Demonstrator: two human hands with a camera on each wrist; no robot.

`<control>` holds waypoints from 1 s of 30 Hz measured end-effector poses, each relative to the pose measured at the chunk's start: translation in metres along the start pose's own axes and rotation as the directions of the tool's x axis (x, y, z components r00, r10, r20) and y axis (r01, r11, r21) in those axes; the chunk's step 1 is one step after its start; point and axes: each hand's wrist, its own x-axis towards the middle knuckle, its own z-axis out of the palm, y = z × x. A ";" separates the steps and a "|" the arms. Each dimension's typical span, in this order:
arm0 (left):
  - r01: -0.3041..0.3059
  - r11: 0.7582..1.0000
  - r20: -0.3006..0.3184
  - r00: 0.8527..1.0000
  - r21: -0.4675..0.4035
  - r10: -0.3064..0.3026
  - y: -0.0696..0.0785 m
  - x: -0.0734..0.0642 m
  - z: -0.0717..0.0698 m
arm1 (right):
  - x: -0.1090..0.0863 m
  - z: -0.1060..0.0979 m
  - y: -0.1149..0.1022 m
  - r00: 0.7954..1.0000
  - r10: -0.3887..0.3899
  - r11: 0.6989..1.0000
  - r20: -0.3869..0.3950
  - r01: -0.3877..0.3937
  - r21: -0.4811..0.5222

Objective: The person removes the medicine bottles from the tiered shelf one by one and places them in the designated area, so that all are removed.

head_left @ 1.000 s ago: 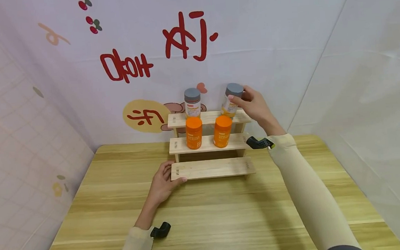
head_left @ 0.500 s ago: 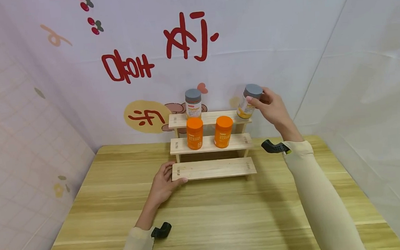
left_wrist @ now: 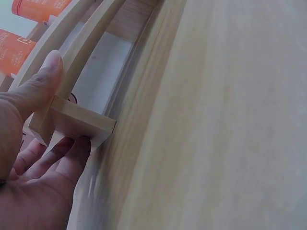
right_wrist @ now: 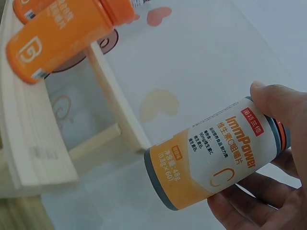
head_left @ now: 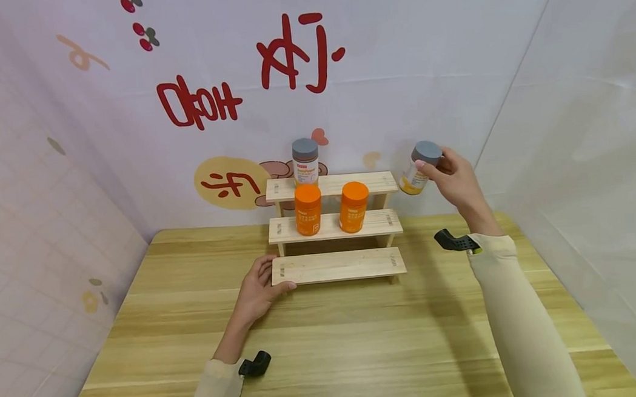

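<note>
Along the left end of the wooden stand (head_left: 331, 226), the left hand (head_left: 258, 294) grips the lowest shelf (head_left: 340, 266), thumb at its front edge. Rightward, a grey-lidded bottle (head_left: 306, 166) stands upright on the top shelf (head_left: 352, 184); below it, two orange bottles (head_left: 308, 212) stand on the middle shelf (head_left: 384, 220). Just beyond the top shelf's right end, the held bottle (head_left: 415, 173) hangs off the stand, pinched near its cap (head_left: 427, 150) by the right hand (head_left: 455, 183). It lies left of that grip, far from the left hand; its long axis tilts, cap up to the right, base down to the left.
</note>
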 end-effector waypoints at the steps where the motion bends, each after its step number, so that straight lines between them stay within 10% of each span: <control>1: 0.001 1.000 0.002 1.000 0.001 -0.001 0.000 0.000 0.000 | -0.001 -0.001 0.004 1.000 0.007 1.000 0.000 -0.007 -0.002; 30: -0.009 1.000 0.011 1.000 -0.018 0.009 -0.001 0.001 0.000 | -0.025 -0.020 0.134 0.974 0.206 0.978 0.099 -0.208 0.013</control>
